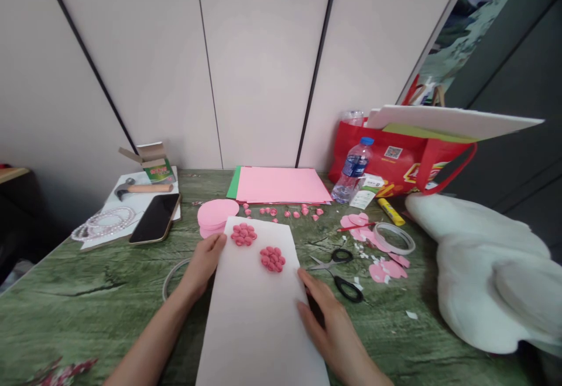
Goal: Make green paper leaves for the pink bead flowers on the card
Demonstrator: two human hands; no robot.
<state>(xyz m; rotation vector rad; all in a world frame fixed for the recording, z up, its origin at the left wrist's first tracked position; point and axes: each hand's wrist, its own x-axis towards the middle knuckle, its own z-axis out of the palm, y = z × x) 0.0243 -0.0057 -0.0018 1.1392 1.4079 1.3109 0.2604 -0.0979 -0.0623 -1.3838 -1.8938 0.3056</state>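
A white board (259,321) with two clusters of rolled pink paper roses, an upper-left flower cluster (243,234) and a lower-right flower cluster (272,259), slopes up in front of me. My left hand (206,264) is closed on its upper left edge, thumb along the side. At the right edge, my right hand (327,318) holds the board, with fingers slightly bent against the border. Just right of that hand lie open scissors (331,263) with black handles. Beyond the board's top are several loose pink paper roses (287,214) and a stack of pink paper circles (216,215).
Tape rolls lie left (169,280) and right (395,238). Pink scraps (386,270) and a yellow glue stick (390,211) are at right. Farther back stand a water bottle (353,169) and red bag (395,160). A phone (156,218) and hammer (144,188) lie left.
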